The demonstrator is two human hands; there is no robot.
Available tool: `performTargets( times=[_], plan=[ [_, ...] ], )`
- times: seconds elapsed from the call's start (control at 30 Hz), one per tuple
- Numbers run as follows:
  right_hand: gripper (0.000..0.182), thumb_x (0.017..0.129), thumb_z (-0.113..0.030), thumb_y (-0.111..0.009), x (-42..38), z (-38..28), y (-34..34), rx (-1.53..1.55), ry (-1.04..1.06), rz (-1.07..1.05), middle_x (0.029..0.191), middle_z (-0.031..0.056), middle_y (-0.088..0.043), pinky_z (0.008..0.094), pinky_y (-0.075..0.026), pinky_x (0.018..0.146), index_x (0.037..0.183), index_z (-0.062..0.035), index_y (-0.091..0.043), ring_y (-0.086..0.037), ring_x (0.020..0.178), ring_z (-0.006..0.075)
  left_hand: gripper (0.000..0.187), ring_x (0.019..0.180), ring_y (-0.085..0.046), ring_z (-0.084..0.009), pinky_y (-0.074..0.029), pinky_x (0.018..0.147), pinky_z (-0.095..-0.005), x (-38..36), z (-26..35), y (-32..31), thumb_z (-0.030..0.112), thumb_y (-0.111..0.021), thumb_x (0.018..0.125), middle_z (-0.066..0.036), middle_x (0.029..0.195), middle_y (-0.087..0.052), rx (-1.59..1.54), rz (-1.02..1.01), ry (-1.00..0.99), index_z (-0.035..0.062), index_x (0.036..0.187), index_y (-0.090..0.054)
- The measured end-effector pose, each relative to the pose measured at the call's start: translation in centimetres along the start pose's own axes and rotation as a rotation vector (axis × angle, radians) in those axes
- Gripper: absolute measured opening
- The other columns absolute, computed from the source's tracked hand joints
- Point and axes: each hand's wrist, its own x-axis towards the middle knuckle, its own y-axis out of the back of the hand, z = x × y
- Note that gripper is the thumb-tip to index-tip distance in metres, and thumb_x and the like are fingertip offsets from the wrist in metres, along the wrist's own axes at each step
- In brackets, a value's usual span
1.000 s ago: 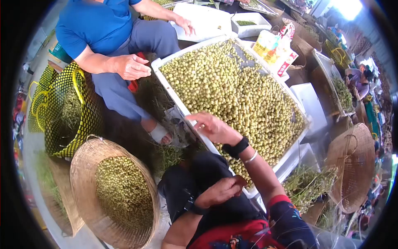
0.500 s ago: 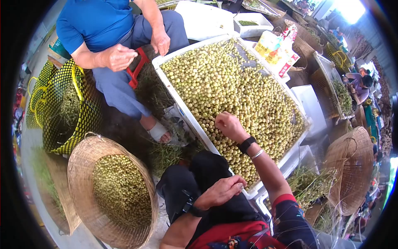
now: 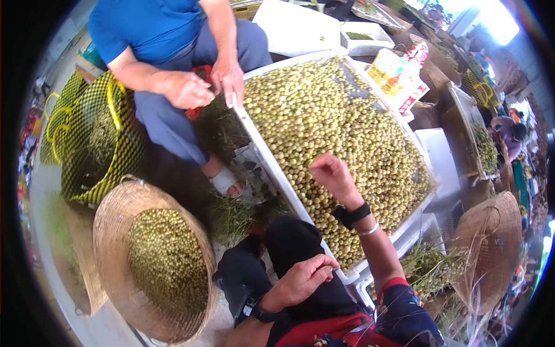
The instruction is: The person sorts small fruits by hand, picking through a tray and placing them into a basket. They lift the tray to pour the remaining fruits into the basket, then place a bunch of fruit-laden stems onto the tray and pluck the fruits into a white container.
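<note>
The left hand [image 3: 303, 281] rests over the lap at six o'clock, thumb drawn against forefinger; the right hand [image 3: 335, 176], its fingers curled in narrow, is over the small round yellow-green fruits [image 3: 295, 124] near the middle of the view. Whether either hand holds a fruit, I cannot tell. The fruits cover most of a white rectangular plastic tray [image 3: 293, 196] at three o'clock, its mesh bottom showing toward one o'clock. At eight o'clock a deep tan wicker basket [image 3: 115, 231] holds a heap of similar fruits, and at nine to ten a black-and-yellow net basket [image 3: 124, 139] holds green stems. At four o'clock lie leafy stems [image 3: 433, 266], near a tilted tan wicker basket [image 3: 491, 240]. Stem litter [image 3: 231, 220] lies on the dark floor between tray and baskets. At eleven o'clock sits a person in a blue shirt [image 3: 153, 29], one hand at the tray's corner. At one o'clock a white foam box [image 3: 370, 45] holds some greenery; at two, a colourful printed bag [image 3: 396, 75] stands beside the tray, with more trays, people and a bright opening [image 3: 498, 24] beyond
</note>
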Motion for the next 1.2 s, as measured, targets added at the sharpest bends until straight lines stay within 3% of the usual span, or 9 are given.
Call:
performTargets(
  times=[0.13, 0.23, 0.43, 0.6, 0.67, 0.73, 0.87, 0.97, 1.2],
  plan=[
    [0.028, 0.085, 0.006, -0.06, -2.9, -6.1, -5.9, -0.39, 0.392, -0.201, 0.085, 0.0074, -0.066, 0.0266, -0.051, 0.067, 0.108, -0.0078, -0.066, -0.064, 0.074, 0.0228, 0.024, 0.079, -0.058, -0.011, -0.049, 0.077, -0.0269, -0.3, -2.6, -0.5, 0.019, -0.047, 0.102, -0.002, 0.083, -0.06, -0.054, -0.02, -0.161, 0.0013, 0.112, -0.059],
    [0.021, 0.09, 0.006, -0.054, -6.2, -6.7, -1.8, -0.242, -0.119, -0.132, 0.085, 0.0075, -0.067, 0.025, -0.049, 0.059, 0.106, -0.0031, -0.065, -0.06, 0.067, 0.0122, 0.023, 0.075, -0.056, -0.0103, -0.048, 0.072, -0.0266, -0.3, -3.3, -1.0, 0.019, -0.045, 0.103, -0.002, 0.079, -0.057, -0.031, 0.02, -0.204, 0.0008, 0.109, -0.058],
    [0.024, 0.1, -0.023, -0.055, -13.7, -8.4, 4.0, -0.571, -0.132, 0.059, 0.07, 0.0033, -0.06, 0.0247, -0.045, 0.052, 0.101, -0.0018, -0.065, -0.055, 0.056, 0.0092, 0.027, 0.076, -0.055, -0.0078, -0.048, 0.073, -0.0242, -1.6, -3.2, -0.9, 0.025, -0.046, 0.104, -0.001, 0.083, -0.058, -0.258, 0.04, -0.377, 0.001, 0.111, -0.057],
    [0.019, 0.098, -0.018, -0.058, -19.6, -9.5, 5.8, -0.439, -0.187, 0.199, 0.084, 0.0016, -0.062, 0.023, -0.047, 0.054, 0.105, -0.002, -0.064, -0.058, 0.067, 0.0074, 0.024, 0.091, -0.064, -0.0121, -0.053, 0.085, -0.0288, -13.3, -0.1, 1.6, 0.019, -0.046, 0.104, -0.007, 0.096, -0.064, 0.083, 0.319, -0.355, 0.0018, 0.117, -0.057],
    [0.018, 0.096, -0.018, -0.06, -22.0, -9.2, 7.3, -0.541, -0.467, 0.152, 0.084, 0.0047, -0.065, 0.0276, -0.049, 0.057, 0.106, -0.0036, -0.065, -0.062, 0.072, 0.0129, 0.023, 0.09, -0.064, -0.0117, -0.053, 0.084, -0.0278, -16.5, -1.6, 2.3, 0.018, -0.047, 0.103, -0.006, 0.095, -0.064, 0.043, 0.48, -0.306, 0.0024, 0.115, -0.058],
    [0.018, 0.093, -0.019, -0.062, -24.8, -4.8, 9.9, -0.749, -0.327, 0.137, 0.085, 0.0097, -0.067, 0.0341, -0.051, 0.063, 0.103, -0.0045, -0.065, -0.065, 0.077, 0.0223, 0.024, 0.088, -0.066, -0.0144, -0.054, 0.082, -0.029, -18.3, -3.6, 2.8, 0.02, -0.046, 0.104, -0.006, 0.096, -0.065, -0.054, 0.561, -0.29, 0.0038, 0.116, -0.059],
    [0.035, 0.093, -0.027, -0.063, -28.6, -2.7, 11.7, -0.825, -0.223, 0.405, 0.09, 0.0176, -0.065, 0.0401, -0.051, 0.072, 0.113, -0.0001, -0.055, -0.064, 0.08, 0.0306, 0.025, 0.098, -0.065, -0.0199, -0.052, 0.09, -0.0343, -16.4, -3.7, -0.4, 0.021, -0.048, 0.103, -0.008, 0.105, -0.064, -0.395, 0.522, -0.345, 0.0046, 0.12, -0.055],
    [0.042, 0.095, -0.031, -0.062, -31.0, -0.9, 11.6, -0.602, -0.527, 0.454, 0.09, 0.0175, -0.064, 0.0394, -0.051, 0.072, 0.116, 0.0044, -0.052, -0.063, 0.08, 0.0271, 0.027, 0.109, -0.062, -0.0222, -0.048, 0.097, -0.0383, -12.1, -3.0, -2.7, 0.023, -0.049, 0.102, -0.008, 0.113, -0.063, -0.525, 0.421, -0.324, 0.006, 0.123, -0.053],
    [0.042, 0.096, -0.038, -0.058, -33.6, -0.5, 8.7, -0.438, -0.652, 0.5, 0.078, 0.0104, -0.06, 0.0291, -0.05, 0.048, 0.103, 0.0019, -0.047, -0.059, 0.059, 0.0153, 0.023, 0.104, -0.063, -0.02, -0.05, 0.092, -0.036, -4.1, -3.7, -5.3, 0.02, -0.051, 0.101, -0.006, 0.112, -0.064, -0.502, 0.35, -0.248, 0.0099, 0.121, -0.055]
  ],
)
